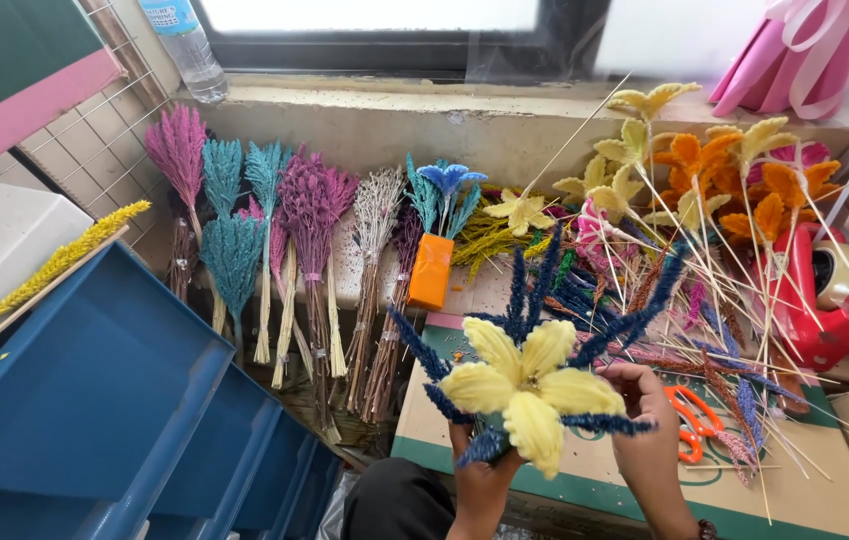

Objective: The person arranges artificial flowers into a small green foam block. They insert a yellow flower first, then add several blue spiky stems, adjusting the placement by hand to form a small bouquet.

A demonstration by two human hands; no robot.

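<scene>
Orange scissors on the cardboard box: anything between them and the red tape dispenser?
Head view: yes. Thin wooden sticks and pink and blue dyed stems lie scattered across the stretch between the orange scissors and the red tape dispenser.

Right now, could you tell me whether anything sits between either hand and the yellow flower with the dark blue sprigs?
Nothing visible does. The left hand grips the stems under the yellow flower, and the right hand touches the dark blue sprigs beside it.

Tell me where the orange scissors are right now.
Orange scissors lie on the cardboard box, just right of the right hand.
</scene>
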